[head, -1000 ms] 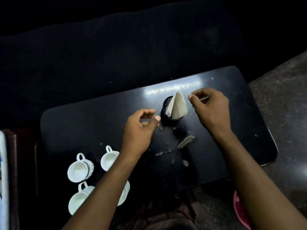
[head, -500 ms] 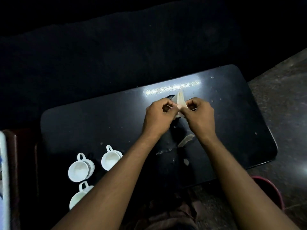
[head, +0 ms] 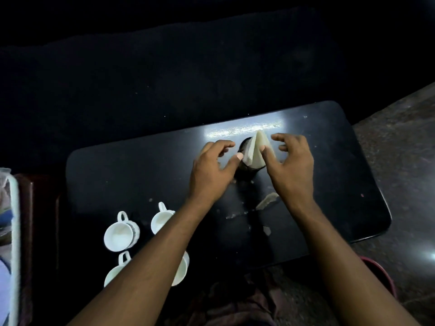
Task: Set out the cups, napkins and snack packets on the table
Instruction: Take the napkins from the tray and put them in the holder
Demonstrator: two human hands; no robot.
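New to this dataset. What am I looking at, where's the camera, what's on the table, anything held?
No robot here: a person works with bare hands, filmed by one wide-angle camera worn on the head, looking down. The left hand and right hand flank a folded white napkin standing in a dark holder on a black table. Fingers are loosely spread; the thumbs sit at the napkin, but neither hand clearly grips anything. Four white cups stand at the near left, partly hidden by the left forearm.

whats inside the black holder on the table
Folded white napkins stand in the black holder, poking above its rim. Their lower ends and the holder's bottom are hidden by its dark wall.
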